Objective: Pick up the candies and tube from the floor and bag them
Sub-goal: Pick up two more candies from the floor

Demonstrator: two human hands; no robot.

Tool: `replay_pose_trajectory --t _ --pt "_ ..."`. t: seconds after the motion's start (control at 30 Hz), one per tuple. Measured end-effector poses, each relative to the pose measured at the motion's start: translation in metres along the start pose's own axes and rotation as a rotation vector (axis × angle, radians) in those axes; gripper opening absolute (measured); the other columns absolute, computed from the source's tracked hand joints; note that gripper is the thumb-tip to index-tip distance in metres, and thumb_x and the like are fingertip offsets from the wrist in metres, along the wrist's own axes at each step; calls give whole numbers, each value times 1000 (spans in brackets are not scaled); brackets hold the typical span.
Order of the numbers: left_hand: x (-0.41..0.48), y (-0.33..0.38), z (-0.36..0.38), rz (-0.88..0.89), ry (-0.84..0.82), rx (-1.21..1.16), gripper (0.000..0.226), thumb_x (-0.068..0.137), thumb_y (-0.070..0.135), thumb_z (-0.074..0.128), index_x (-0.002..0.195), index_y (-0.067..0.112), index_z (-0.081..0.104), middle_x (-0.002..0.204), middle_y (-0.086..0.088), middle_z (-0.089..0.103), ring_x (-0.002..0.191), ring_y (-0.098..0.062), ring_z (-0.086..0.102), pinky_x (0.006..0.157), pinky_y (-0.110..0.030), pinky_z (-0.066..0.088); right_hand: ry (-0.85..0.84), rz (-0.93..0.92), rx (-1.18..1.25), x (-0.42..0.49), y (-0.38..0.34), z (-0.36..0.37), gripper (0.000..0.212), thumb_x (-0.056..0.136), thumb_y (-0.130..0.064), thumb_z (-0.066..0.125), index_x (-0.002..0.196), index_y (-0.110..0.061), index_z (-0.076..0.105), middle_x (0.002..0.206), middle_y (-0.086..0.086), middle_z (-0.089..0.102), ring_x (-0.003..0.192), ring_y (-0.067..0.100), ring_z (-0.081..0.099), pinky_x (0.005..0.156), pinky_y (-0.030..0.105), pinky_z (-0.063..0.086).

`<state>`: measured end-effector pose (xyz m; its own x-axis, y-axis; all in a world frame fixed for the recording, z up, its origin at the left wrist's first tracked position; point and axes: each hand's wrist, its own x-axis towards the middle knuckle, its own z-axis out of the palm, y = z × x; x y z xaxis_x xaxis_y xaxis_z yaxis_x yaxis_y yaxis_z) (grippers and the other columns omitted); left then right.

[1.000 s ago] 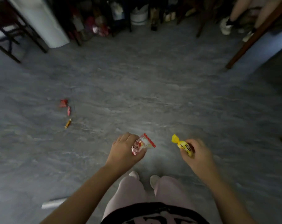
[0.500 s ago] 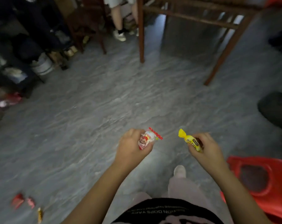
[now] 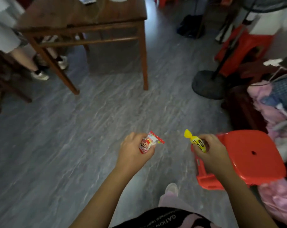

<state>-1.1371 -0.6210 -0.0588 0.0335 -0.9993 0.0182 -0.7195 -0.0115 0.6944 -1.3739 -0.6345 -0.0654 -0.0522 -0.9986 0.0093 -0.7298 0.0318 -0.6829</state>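
Lower end of yellow candy hidden in right hand fingers, table cut by top edge

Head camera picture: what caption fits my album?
The left hand holds a red-and-white candy, right hand a yellow candy, above a grey floor by a red stool.

Grey marbled floor bears a wooden table, red stool, black fan base

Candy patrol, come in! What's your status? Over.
Left hand grips a red-and-white candy. Right hand pinches a yellow candy. No bag in sight. Red stool close beside right hand.
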Motion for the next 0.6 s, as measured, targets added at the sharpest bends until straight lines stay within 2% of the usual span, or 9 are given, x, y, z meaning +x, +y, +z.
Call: replay_pose_trajectory --t 0.13,0.23,0.37,0.47,0.6 --pt "61 27 28 15 -11 30 37 70 39 65 98 15 64 86 2 57 80 -17 53 73 -29 41 24 7 -28 52 34 -30 12 72 -10 69 78 -13 59 71 -3 48 67 18 47 59 27 33" --pt "105 39 43 1 -11 15 33 71 34 70 97 16 64 83 5 52 78 -18 54 73 -33 44 29 27 -47 96 48 -42 13 72 -9 69 79 -13 59 72 -3 48 70 20 49 63 31 36" --pt "171 42 54 31 -33 39 45 67 50 58 95 15 65 82 2 56 77 -17 54 72 -31 43 50 45 -38 162 46 -37 12 73 -7 69 79 -8 59 73 1 50 70 21 48 63 27 31" --pt "232 32 55 21 -46 51 45 67 51 57 93 16 65 83 3 56 77 -16 54 71 -30 43 46 45 -18 222 39 -22 13 72 -7 70 79 -8 59 73 3 52 68 21 49 61 28 33" --pt "330 14 46 47 -50 52 33 70 43 63 90 17 63 80 5 53 76 -16 52 68 -26 38 25 50 -13 313 18 -2 12 74 -11 68 80 -12 58 69 -10 46 68 15 47 61 25 30"
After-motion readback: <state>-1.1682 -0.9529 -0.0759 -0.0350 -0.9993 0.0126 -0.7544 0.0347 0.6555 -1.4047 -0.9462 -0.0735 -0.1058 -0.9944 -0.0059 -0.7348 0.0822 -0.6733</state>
